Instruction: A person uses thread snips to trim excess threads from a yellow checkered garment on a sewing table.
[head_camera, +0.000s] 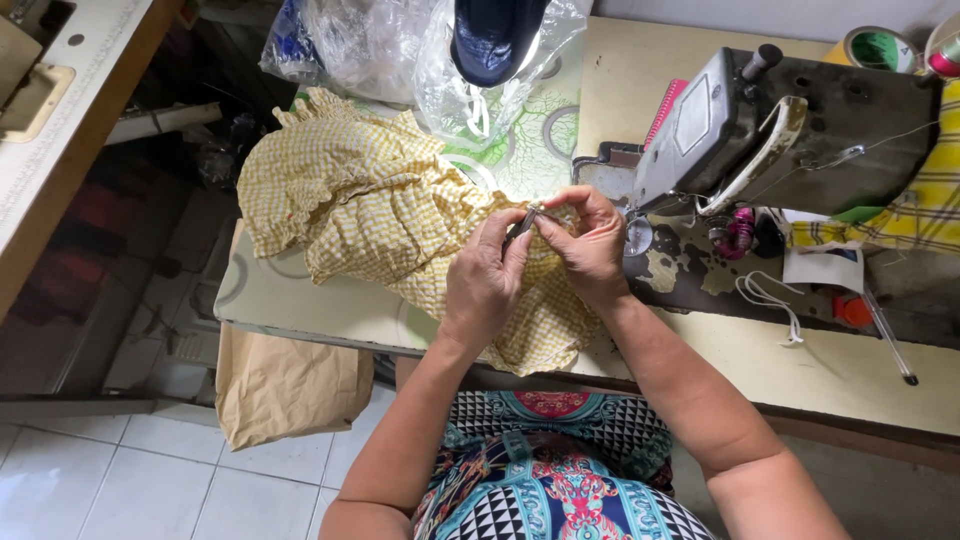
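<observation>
A yellow-and-white checked garment (350, 200) with ruffled edges lies bunched on the sewing table (300, 305). My left hand (485, 280) rests on the cloth and grips a small dark metal tool (519, 228), its tip at the fabric. My right hand (590, 240) pinches a fold of the same garment right against that tip. Both hands meet just left of the sewing machine (790, 135).
The grey, worn sewing machine stands at the right with a pink bobbin (738, 232) beside it. Clear plastic bags (400, 50) and a dark blue item (495, 35) lie at the table's back. A brown paper bag (285, 385) hangs below the front edge. Tape rolls (880, 48) sit at the far right.
</observation>
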